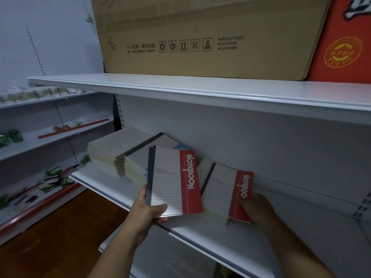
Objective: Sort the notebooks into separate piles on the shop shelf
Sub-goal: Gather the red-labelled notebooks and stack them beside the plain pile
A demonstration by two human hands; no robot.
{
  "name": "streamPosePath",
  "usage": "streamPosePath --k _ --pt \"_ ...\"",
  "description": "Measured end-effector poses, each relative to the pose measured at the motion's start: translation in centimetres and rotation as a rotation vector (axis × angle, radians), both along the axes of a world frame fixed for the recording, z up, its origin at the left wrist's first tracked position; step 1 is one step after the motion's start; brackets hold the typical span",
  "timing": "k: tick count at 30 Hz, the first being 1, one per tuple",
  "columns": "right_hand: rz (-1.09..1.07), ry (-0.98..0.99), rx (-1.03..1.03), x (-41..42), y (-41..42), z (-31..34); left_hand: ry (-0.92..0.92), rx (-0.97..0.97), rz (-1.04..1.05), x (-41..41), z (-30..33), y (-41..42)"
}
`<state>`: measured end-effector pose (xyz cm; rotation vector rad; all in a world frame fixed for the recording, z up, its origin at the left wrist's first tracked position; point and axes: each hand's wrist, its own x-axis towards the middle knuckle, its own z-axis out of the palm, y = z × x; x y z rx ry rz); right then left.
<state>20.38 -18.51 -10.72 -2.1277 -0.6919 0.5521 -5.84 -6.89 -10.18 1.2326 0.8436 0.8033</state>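
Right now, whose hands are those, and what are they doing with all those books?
There is just one picture, taken by a camera on a person's head, looking down at that person's own two hands. The left hand holds a white lined notebook with a red strip reading "Notebook", lifted above the white metal shop shelf. The right hand grips another red-strip notebook atop a low pile on that shelf. Further left sit taller stacks of pale notebooks. Above, on a higher shelf, stands a big brown cardboard box. The person is sorting notebooks into piles.
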Motion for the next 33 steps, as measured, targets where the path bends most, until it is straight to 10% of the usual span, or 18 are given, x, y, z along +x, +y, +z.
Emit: streamPosePath --k 9,33 --pt "-0.086 0.399 0.679 0.0 -4.1 3.8 0.033 0.006 -0.09 0.4 0.1 -0.3" --pt "-0.244 0.202 0.574 -6.8 -12.3 2.2 -0.087 -0.179 -0.682 7.8 -0.6 -10.0"
